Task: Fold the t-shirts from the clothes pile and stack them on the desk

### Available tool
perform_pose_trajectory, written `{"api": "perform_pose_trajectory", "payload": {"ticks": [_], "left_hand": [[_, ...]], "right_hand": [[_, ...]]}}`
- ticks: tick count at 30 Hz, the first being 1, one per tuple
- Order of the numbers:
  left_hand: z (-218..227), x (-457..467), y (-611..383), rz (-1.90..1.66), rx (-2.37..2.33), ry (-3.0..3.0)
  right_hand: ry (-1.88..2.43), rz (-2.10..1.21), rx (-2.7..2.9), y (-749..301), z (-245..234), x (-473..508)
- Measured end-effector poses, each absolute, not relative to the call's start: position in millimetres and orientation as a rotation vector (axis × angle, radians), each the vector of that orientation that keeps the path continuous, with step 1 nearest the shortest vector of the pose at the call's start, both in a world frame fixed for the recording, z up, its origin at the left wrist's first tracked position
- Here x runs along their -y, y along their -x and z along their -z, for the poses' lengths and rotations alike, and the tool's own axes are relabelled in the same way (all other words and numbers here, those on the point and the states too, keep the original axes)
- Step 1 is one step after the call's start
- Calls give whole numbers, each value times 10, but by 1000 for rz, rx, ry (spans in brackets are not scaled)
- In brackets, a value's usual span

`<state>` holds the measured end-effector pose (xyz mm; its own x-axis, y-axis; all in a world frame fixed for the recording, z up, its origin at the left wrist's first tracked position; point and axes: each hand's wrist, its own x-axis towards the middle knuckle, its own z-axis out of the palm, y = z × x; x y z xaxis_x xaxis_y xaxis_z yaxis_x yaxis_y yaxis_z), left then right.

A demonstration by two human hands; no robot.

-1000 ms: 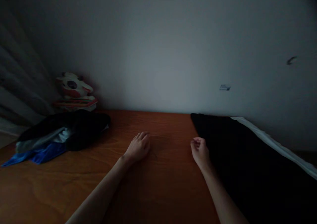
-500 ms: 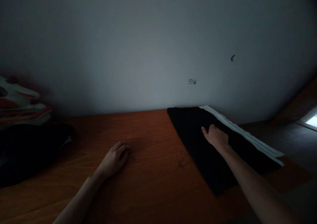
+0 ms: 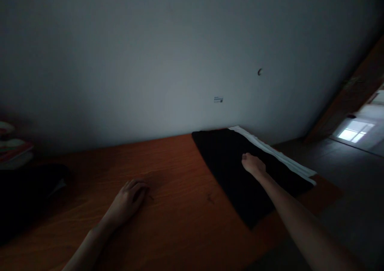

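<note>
Left hand (image 3: 124,201): palm down on the wooden tabletop (image 3: 168,215), left of centre, fingers loosely bent, gap between thumb and index, nothing seen in it. Bare wood between it and the black cloth (image 3: 220,159), well apart

Right hand (image 3: 253,165): over the black cloth, near its middle, fingers curled in, nearly a fist. Can't tell if it pinches any fabric or only rests on or just above it; the fingertips are hidden and it's dark

Black cloth: spread flat on the right part of the tabletop, far edge close to the wall (image 3: 144,63), near corner pointing toward the viewer. White fabric (image 3: 270,146) shows as a strip along its right side, in at least two layers at the near end. Can't tell if black and white are one piece

Small dark mark (image 3: 210,198) on the wood, just left of the black cloth

Far left: dark cloth bundle (image 3: 27,203), cut off by the frame, with a red-and-white object (image 3: 15,149) behind it, too dim to identify

Wall: printed label (image 3: 218,99) above the black cloth, small round fitting (image 3: 260,72) higher and further right

Far right: brown door (image 3: 351,77), grey floor (image 3: 315,155), bright window reflection (image 3: 355,131) on it
</note>
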<state>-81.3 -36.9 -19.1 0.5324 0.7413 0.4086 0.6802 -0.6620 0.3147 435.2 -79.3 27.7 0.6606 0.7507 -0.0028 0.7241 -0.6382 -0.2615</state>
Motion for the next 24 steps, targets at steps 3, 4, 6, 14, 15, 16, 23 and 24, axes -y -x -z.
{"api": "perform_pose_trajectory", "payload": {"ticks": [3, 4, 6, 14, 15, 16, 23, 24], "left_hand": [[166, 380, 799, -800, -1217, -2643], [158, 386, 793, -800, -1214, -2640], [151, 395, 785, -799, -1221, -2630], [184, 422, 773, -914, -1320, -2393], [171, 435, 771, -926, -1313, -2323], [154, 449, 772, -939, -1298, -2241], [91, 476, 975, -1142, -1101, -1801], [108, 467, 1031, -1125, -1171, -1853]], "right_hand": [[2534, -138, 1156, -4254, -449, 744], [2484, -129, 1157, -4193, -515, 711], [2364, -115, 1171, -4025, -648, 624], [1710, -194, 1322, -2530, -1074, 178], [1534, -289, 1310, -2261, -1130, 171], [1367, -371, 1282, -1994, -1195, 188], [690, -797, 1241, -1042, -1645, 506], [694, -780, 1250, -1091, -1608, 489]]}}
